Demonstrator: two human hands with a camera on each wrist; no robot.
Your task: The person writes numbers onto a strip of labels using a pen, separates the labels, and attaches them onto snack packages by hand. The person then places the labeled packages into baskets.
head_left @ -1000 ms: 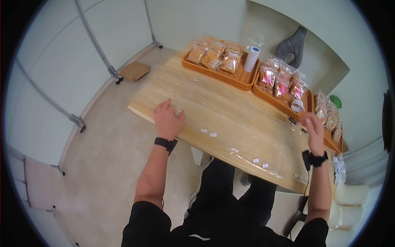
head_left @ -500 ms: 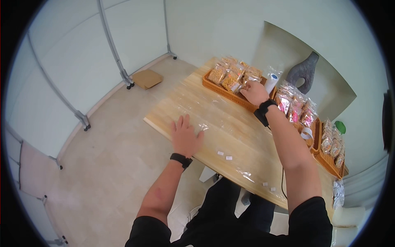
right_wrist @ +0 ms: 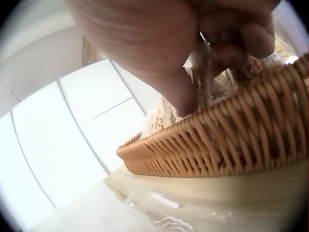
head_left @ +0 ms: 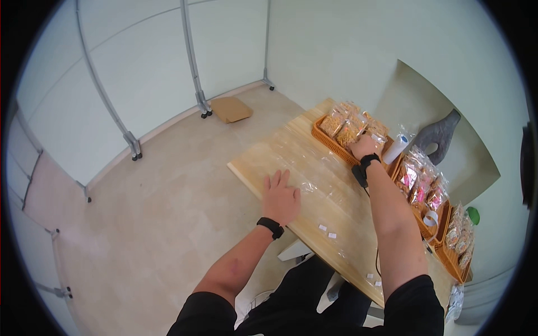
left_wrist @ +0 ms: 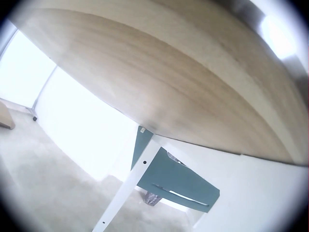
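In the head view my right hand [head_left: 365, 147] is at the front of the leftmost wicker basket [head_left: 330, 143], over packed snack bags [head_left: 348, 132]. The right wrist view shows that hand [right_wrist: 149, 43] with thumb and fingers pinching the clear plastic [right_wrist: 206, 72] of a bag, just above the basket's woven wall [right_wrist: 217, 142]; the bag's contents are mostly hidden. My left hand [head_left: 282, 199] rests palm down near the table's left front edge, fingers spread, holding nothing. The left wrist view shows the wooden tabletop [left_wrist: 145, 72] but not the hand.
Beside the right hand stands a white roll [head_left: 397, 149]. Farther right are baskets of pink-labelled bags [head_left: 420, 189] and other bags [head_left: 460, 238], plus a tape roll [head_left: 430, 218]. Small white labels [head_left: 332, 236] and clear film [head_left: 308, 186] lie on the table [head_left: 263, 162].
My right hand has gone from the table's right side to the leftmost basket and now pinches a bag. The left hand stays by the table edge. The head view has turned left.
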